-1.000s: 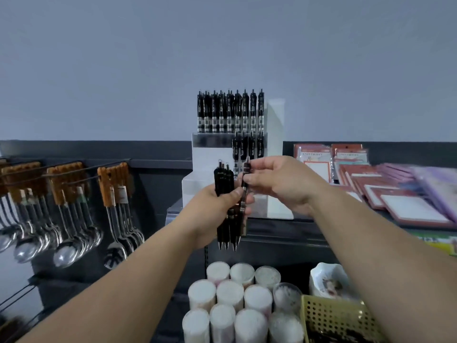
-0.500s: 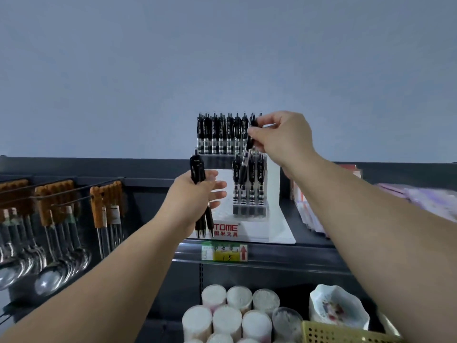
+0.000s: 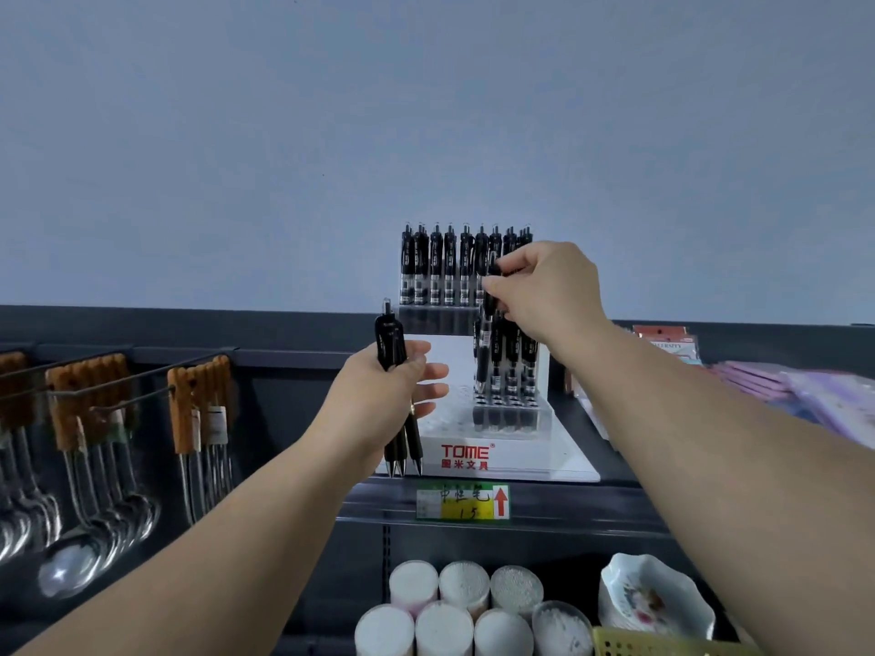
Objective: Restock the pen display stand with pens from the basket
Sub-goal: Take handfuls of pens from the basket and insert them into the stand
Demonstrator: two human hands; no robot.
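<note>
A white stepped pen display stand (image 3: 478,459) sits on the dark shelf, with a full back row of black pens (image 3: 445,265) and a few pens in its lower right tier (image 3: 513,366). My left hand (image 3: 383,400) grips a bunch of black pens (image 3: 400,395), tips down, in front of the stand's left side. My right hand (image 3: 544,288) pinches a single black pen (image 3: 486,333) by its top, upright over the lower tier's left end. A corner of the yellow basket (image 3: 663,643) shows at the bottom edge.
Ladles and spoons (image 3: 94,471) hang on hooks at the left. White cylindrical containers (image 3: 450,608) and a patterned dish (image 3: 653,598) stand on the shelf below. Notebooks and purple packets (image 3: 781,385) lie right of the stand. A yellow price label (image 3: 463,503) is on the shelf edge.
My right hand carried one pen away from the bunch, up past the back row, and now lowers it toward the lower tier. My left hand shifted left with the remaining pens.
</note>
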